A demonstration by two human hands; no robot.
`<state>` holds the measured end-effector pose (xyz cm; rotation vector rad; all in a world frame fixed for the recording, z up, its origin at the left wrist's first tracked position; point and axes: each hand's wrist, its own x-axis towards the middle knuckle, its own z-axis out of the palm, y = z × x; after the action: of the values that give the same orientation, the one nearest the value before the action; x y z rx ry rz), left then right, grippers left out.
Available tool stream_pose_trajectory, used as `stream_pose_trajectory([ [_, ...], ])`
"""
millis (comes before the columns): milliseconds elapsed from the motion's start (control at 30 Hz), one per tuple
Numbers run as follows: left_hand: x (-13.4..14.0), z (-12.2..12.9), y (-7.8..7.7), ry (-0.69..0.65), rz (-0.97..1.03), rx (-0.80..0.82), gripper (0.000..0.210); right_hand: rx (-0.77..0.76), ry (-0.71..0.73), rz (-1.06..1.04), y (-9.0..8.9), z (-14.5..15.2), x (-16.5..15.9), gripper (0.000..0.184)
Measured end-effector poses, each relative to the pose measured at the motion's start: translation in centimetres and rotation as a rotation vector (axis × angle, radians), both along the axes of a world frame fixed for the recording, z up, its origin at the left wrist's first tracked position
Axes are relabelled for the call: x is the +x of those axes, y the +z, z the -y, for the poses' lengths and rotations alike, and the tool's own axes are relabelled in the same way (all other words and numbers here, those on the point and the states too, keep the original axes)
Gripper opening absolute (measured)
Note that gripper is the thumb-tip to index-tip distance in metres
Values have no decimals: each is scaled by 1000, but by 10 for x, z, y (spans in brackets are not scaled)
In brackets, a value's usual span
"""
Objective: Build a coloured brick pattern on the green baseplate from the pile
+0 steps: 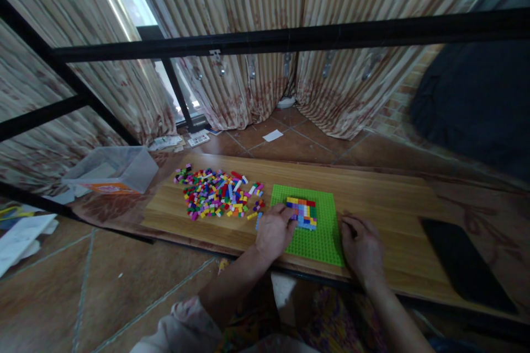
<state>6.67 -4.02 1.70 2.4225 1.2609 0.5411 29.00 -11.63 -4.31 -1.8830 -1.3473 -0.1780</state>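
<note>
A green studded baseplate [318,251] lies on the wooden board, with a patch of colourful toy bricks [306,210] built up on it. My left hand [273,234] reaches over the plate's left side. Its fingers are bent together at the patch's left edge, and what is under the fingertips is hidden. By the plate's right edge rests my right hand [364,248], its fingers curled in towards the thumb. Whether it pinches anything small cannot be made out. A heap of loose toy bricks [217,193] in many colours spreads to the left of the plate.
The wooden board [389,204] lies on a low table. A dark flat slab [466,265] is at its right end. A clear plastic bin [120,168] with an orange label stands at the left. A black metal bar [265,38] crosses before the curtains [248,0].
</note>
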Motion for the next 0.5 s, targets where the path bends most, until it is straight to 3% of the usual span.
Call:
stream_pose_trajectory([
  [500,-9,-10,-5,-25,140,-47,9,-13,-4,-16,1,0,-1,34],
])
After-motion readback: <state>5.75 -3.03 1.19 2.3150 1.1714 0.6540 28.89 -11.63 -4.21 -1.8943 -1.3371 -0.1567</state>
